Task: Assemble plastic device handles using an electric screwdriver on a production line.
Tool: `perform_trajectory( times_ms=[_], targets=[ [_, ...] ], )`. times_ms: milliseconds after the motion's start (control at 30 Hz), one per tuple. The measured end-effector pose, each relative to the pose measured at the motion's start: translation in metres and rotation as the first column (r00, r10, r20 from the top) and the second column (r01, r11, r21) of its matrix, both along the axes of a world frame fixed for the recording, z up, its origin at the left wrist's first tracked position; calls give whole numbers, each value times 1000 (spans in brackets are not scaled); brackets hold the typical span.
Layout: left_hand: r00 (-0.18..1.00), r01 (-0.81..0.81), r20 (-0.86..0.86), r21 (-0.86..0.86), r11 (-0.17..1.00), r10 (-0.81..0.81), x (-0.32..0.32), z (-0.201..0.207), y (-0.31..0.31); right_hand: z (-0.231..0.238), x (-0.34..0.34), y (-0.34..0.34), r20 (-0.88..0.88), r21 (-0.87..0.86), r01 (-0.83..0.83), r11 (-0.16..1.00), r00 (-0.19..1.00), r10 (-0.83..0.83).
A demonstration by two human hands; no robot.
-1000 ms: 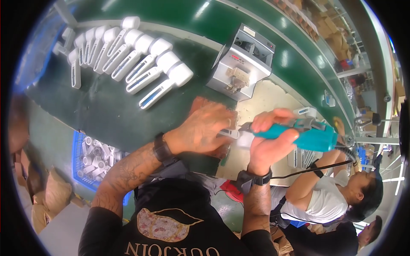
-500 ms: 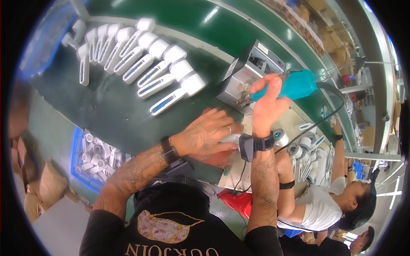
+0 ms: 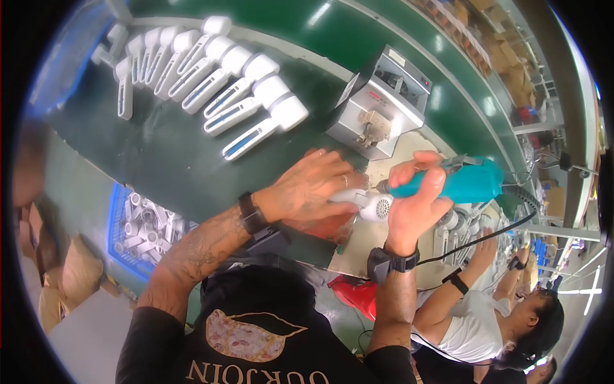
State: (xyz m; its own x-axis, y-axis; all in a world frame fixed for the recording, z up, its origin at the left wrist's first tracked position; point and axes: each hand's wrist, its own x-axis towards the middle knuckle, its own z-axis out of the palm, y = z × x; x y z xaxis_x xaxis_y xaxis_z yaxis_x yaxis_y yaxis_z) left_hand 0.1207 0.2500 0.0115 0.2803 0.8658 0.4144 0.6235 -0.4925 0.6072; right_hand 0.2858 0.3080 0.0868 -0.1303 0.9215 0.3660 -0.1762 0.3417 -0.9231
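My left hand [image 3: 312, 187] is closed round the handle of a white handheld fan [image 3: 375, 207], whose round, slotted end points right. My right hand [image 3: 419, 210] grips a teal electric screwdriver [image 3: 470, 180] lying nearly level, its bit end to the left. That tip is close above the fan; whether it touches cannot be made out. Behind both hands stands a grey metal screw feeder [image 3: 377, 105] with a small outlet block at its front.
Several similar white fans [image 3: 256, 105] lie in a curved row on the dark green table [image 3: 166, 144]. A blue basket [image 3: 115, 240] of white parts sits at lower left. The screwdriver's black cable [image 3: 486, 237] curves right. A co-worker [image 3: 473, 326] is at the right, near more white fans.
My right hand has brought the screwdriver from the feeder's outlet down toward the fan. The fan's slotted end now shows. My left hand has stayed nearly in place.
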Motion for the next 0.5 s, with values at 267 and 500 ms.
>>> perform_trajectory(
  times_ms=[267, 500],
  targets=[
    [1000, 3, -22, -10, 1000, -3, -1, -3, -2, -14, 6, -6, 44, -12, 40, 999, 998, -39],
    [1000, 13, -27, 13, 1000, -12, 0, -4, -1, -28, 7, -9, 53, 16, -16, 1000, 998, 15]
  ],
)
